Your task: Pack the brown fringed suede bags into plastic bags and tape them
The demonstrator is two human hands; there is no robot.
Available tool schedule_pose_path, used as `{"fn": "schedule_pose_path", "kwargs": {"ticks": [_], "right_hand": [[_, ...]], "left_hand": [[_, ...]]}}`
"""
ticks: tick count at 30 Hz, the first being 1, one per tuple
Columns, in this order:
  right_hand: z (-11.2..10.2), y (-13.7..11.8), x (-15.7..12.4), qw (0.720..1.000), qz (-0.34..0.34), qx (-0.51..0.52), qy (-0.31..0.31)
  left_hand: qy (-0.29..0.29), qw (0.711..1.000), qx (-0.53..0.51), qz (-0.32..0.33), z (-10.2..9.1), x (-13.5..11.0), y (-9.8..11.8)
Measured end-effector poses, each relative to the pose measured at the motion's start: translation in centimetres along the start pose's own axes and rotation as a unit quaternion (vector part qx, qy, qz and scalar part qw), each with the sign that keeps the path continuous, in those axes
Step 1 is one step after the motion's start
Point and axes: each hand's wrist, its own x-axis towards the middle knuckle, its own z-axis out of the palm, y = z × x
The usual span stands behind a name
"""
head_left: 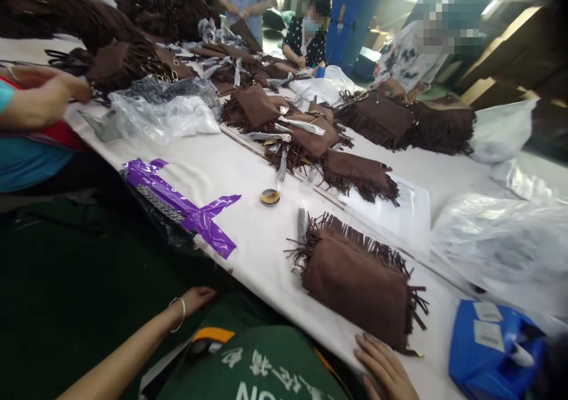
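My right hand (385, 367) lies on the table's near edge with its fingers stretched out, just below a brown fringed bag (355, 281). The bag lies flat, its fringe pointing mostly to the far side, with a small grey wrapped piece (302, 225) at its left corner. Below the table edge, my left hand (199, 300) hangs beside my green apron (261, 358), a bracelet at its wrist. Its fingers look loosely stretched, and nothing shows in them. A small round tin (270, 197) with something yellowish inside stands farther back on the white table (248, 246).
Purple tape (177, 202) holds a dark plastic bag at the left edge. More brown fringed bags (302, 134) are heaped behind. A blue container (492, 350) and clear plastic (501, 240) lie right. A co-worker's arm (39, 101) reaches in left; several people work across the table.
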Motion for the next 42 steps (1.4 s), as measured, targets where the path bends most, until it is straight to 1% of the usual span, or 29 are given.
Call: {"fn": "schedule_pose_path", "kwargs": {"ticks": [2, 3, 4, 6, 8, 10, 11, 12, 14, 16, 18, 20, 22, 24, 25, 27, 29, 30, 31, 33, 36, 38, 40, 42], "right_hand": [[-0.2, -0.7, -0.2, 0.999, 0.033, 0.017, -0.019], [-0.2, -1.1, -0.3, 0.998, 0.049, 0.028, -0.023], [-0.2, -1.5, -0.4, 0.997, 0.068, 0.038, -0.024], [-0.4, -2.3, 0.1, 0.993, 0.1, 0.062, -0.004], [-0.7, -3.0, 1.5, 0.989, 0.119, 0.078, 0.042], [-1.0, -3.7, 4.1, 0.986, 0.132, 0.067, 0.077], [-1.1, -3.9, 5.6, 0.986, 0.139, 0.049, 0.079], [-1.0, -4.0, 7.1, 0.986, 0.15, 0.027, 0.065], [-0.9, -3.5, 10.0, 0.987, 0.153, -0.003, 0.039], [-0.9, -2.1, 12.1, 0.99, 0.137, 0.003, 0.019], [-1.5, -0.2, 13.4, 0.991, 0.128, 0.04, 0.02], [-2.7, 1.6, 14.1, 0.984, 0.147, 0.09, 0.036], [-4.0, 2.8, 14.6, 0.972, 0.181, 0.138, 0.051], [-4.9, 3.2, 15.0, 0.962, 0.205, 0.172, 0.054], [-5.1, 3.2, 15.1, 0.958, 0.213, 0.182, 0.056], [-4.9, 3.0, 15.1, 0.955, 0.221, 0.19, 0.064], [-4.2, 2.7, 14.7, 0.956, 0.212, 0.187, 0.075], [-3.8, 2.5, 14.5, 0.958, 0.204, 0.182, 0.08], [-3.3, 2.4, 14.2, 0.961, 0.195, 0.176, 0.083], [-2.4, 2.1, 13.9, 0.967, 0.184, 0.157, 0.08], [-1.1, 1.4, 13.8, 0.974, 0.17, 0.132, 0.07], [-0.3, 0.8, 13.9, 0.977, 0.161, 0.121, 0.075], [0.3, 0.3, 14.0, 0.977, 0.162, 0.115, 0.083], [0.7, -0.2, 14.1, 0.976, 0.167, 0.113, 0.082]], "left_hand": [[-0.046, 0.999, -0.018, -0.013, -1.1, -1.3, -0.3], [-0.068, 0.997, -0.02, -0.007, -1.6, -2.1, 0.2], [-0.089, 0.996, -0.02, 0.01, -1.9, -2.9, 1.1], [-0.124, 0.99, -0.02, 0.067, -2.0, -4.4, 3.7], [-0.157, 0.979, -0.037, 0.124, -0.8, -5.4, 6.9], [-0.205, 0.966, -0.061, 0.148, 1.7, -5.8, 9.5], [-0.234, 0.959, -0.073, 0.145, 3.4, -5.8, 10.5], [-0.266, 0.951, -0.087, 0.134, 5.3, -5.7, 11.2], [-0.327, 0.931, -0.123, 0.106, 9.4, -5.3, 11.9], [-0.36, 0.915, -0.163, 0.082, 12.9, -4.9, 12.1], [-0.368, 0.904, -0.208, 0.066, 15.4, -4.5, 12.3], [-0.374, 0.886, -0.267, 0.059, 16.7, -4.1, 12.9], [-0.384, 0.856, -0.34, 0.065, 17.6, -3.4, 14.1], [-0.376, 0.828, -0.409, 0.078, 18.9, -2.3, 15.7], [-0.357, 0.818, -0.443, 0.089, 19.7, -1.6, 16.6], [-0.297, 0.8, -0.508, 0.12, 21.3, -0.1, 18.4], [-0.236, 0.78, -0.559, 0.156, 22.3, 1.3, 19.9], [-0.214, 0.77, -0.575, 0.174, 22.2, 1.7, 20.5], [-0.202, 0.763, -0.585, 0.187, 21.8, 2.0, 20.7], [-0.202, 0.759, -0.584, 0.206, 19.8, 1.9, 20.6], [-0.234, 0.767, -0.554, 0.222, 15.5, 0.8, 18.9], [-0.251, 0.774, -0.539, 0.22, 13.2, 0.0, 17.6], [-0.244, 0.781, -0.537, 0.205, 11.7, -0.6, 16.6], [-0.222, 0.795, -0.533, 0.184, 11.1, -0.9, 15.8]]}}
